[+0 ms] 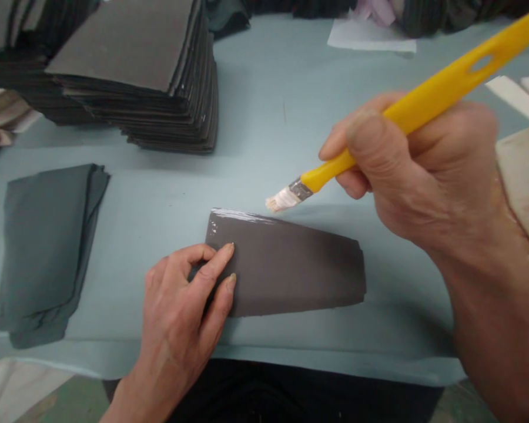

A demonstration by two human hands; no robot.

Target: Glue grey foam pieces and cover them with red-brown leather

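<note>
A dark grey-brown panel (295, 264), tapering to the right, lies flat on the table in front of me. Wet white streaks, looking like glue, run along the left part of its far edge, with a few spots near the corner. My left hand (176, 305) holds the panel at its left end, two fingertips pressing on top; its other fingers are partly hidden. In my right hand (423, 158) is a yellow-handled brush (330, 170), gripped between thumb and fingers. White stuff coats the bristles, which hover just beyond the panel's far edge.
A tall stack of dark panels (127, 47) stands at the back left, beside another stack (9, 64). Several dark green cloth pieces (44, 241) lie at left. White paper (370, 36) is at the back; a beige item (526, 182) sits at right. The table's front edge (291, 358) is near me.
</note>
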